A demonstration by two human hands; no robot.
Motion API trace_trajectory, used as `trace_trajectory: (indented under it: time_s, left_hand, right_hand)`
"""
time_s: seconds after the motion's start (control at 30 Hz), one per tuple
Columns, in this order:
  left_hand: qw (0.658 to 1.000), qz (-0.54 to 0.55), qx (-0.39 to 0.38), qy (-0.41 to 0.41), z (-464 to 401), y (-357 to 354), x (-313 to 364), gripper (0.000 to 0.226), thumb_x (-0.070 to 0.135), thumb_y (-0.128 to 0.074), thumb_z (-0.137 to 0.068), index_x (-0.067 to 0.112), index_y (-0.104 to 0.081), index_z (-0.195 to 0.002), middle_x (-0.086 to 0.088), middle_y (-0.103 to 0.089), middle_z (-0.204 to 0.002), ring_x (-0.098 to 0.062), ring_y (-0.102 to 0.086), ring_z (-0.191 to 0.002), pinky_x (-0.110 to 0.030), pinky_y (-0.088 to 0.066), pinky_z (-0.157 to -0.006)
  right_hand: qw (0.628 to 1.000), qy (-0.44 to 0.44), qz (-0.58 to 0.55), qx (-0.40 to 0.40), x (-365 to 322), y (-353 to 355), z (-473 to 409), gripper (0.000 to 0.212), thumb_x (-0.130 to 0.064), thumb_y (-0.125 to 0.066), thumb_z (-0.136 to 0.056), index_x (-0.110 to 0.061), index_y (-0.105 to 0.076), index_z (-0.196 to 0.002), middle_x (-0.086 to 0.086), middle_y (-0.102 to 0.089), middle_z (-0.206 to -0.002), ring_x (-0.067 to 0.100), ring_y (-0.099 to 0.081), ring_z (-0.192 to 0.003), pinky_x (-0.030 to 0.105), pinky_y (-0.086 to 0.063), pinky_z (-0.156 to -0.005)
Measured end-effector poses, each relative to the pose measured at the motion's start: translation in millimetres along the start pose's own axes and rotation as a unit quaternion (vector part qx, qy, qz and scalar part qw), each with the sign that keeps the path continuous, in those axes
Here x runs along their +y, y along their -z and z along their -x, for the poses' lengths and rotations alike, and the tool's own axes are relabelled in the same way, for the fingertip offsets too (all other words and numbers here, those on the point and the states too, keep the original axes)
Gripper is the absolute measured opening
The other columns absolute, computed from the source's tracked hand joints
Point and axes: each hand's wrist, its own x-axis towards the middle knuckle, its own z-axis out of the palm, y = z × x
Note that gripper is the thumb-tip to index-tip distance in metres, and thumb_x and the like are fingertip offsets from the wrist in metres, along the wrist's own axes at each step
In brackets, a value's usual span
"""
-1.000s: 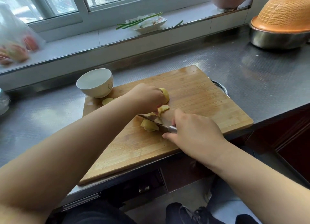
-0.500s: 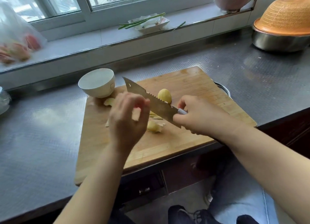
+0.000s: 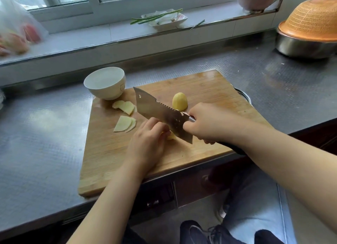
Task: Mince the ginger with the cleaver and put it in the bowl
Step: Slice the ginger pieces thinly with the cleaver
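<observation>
Right grip (image 3: pixel 206 123) is wrapped round the handle of the cleaver (image 3: pixel 160 114), whose wide steel blade, toothed along its upper edge, slants down toward the cutting board (image 3: pixel 209 86). Left grip (image 3: pixel 147 141) rests on the board with fingers curled over a pale yellow piece of ginger (image 3: pixel 171 136), which shows only at the fingertips beside the blade's heel. A peeled, rounded ginger chunk (image 3: pixel 179 101) stands behind the blade. Thin, pale ginger slices (image 3: pixel 125 125) lie fanned in two small heaps nearer the white bowl (image 3: pixel 105 83), which sits at the board's far left corner on the steel bench (image 3: pixel 36 134).
</observation>
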Motion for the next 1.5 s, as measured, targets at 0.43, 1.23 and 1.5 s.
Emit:
trace_trajectory:
  time_s: [0.43, 1.23, 1.5]
  left_hand:
    - [0.999, 0.003, -0.009, 0.03, 0.2, 3.4, 1.7, 0.007, 0.014, -0.057, -0.085, 0.012, -0.064, -0.085, -0.003, -0.06, -0.092, -0.023, -0.055, -0.081, -0.032, -0.045, -0.067]
    - [0.999, 0.001, -0.011, 0.053, -1.9, 3.7, 1.1, 0.005, 0.009, -0.072, -0.081, 0.012, -0.069, -0.084, -0.002, -0.062, -0.088, -0.022, -0.057, -0.076, -0.025, -0.037, -0.062]
    - [0.998, 0.003, -0.006, 0.055, 0.1, 2.5, 0.2, 0.007, 0.014, -0.063, -0.083, 0.012, -0.069, -0.086, -0.001, -0.062, -0.089, -0.022, -0.058, -0.079, -0.025, -0.039, -0.064]
  right_hand:
    - [0.999, 0.005, 0.045, -0.006, -1.6, 8.2, -5.7, 0.019, -0.018, -0.054, -0.093, -0.004, -0.066, -0.092, 0.015, -0.07, -0.071, 0.026, -0.071, -0.061, 0.03, -0.057, -0.053]
    - [0.996, -0.018, 0.067, -0.058, -24.8, 13.7, -12.6, 0.015, -0.012, -0.05, -0.096, -0.008, -0.045, -0.083, 0.016, -0.061, -0.073, 0.019, -0.059, -0.047, 0.028, -0.053, -0.045]
    - [0.995, -0.039, 0.075, -0.055, -20.4, -5.8, -9.3, 0.021, -0.016, -0.049, -0.096, -0.007, -0.054, -0.078, 0.012, -0.061, -0.063, 0.02, -0.058, -0.043, 0.026, -0.052, -0.042]
